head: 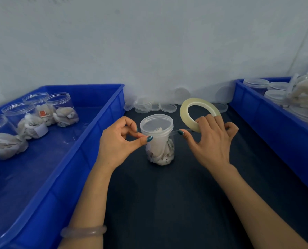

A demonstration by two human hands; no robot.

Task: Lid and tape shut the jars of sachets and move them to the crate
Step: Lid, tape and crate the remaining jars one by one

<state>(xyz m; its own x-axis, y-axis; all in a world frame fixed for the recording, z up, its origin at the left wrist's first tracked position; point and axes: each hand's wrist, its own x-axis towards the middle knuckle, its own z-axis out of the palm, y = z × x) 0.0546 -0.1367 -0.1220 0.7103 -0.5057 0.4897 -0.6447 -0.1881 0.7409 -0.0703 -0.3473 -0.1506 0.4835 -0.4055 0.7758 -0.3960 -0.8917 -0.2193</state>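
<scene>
One clear plastic jar [159, 146] of white sachets, capped with a translucent round lid [156, 123], stands upright on the dark bench [176, 203] between a left blue plastic crate [88, 144] and a right blue plastic crate [268, 123]. The left hand [119, 142] pinches a clear tape strip [175, 132] at the lid's rim. The right hand [210, 142] has its fingers [202, 121] curled round a pale roll of clear tape [183, 112]. Bare bench lies in front of the jar.

Jar [158, 141] between crates [88, 141] — lids [167, 107] behind

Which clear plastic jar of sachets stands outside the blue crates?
The lidded clear jar on the dark table, between the left hand and right hand; others sit in the left blue crate or right blue crate.
</scene>
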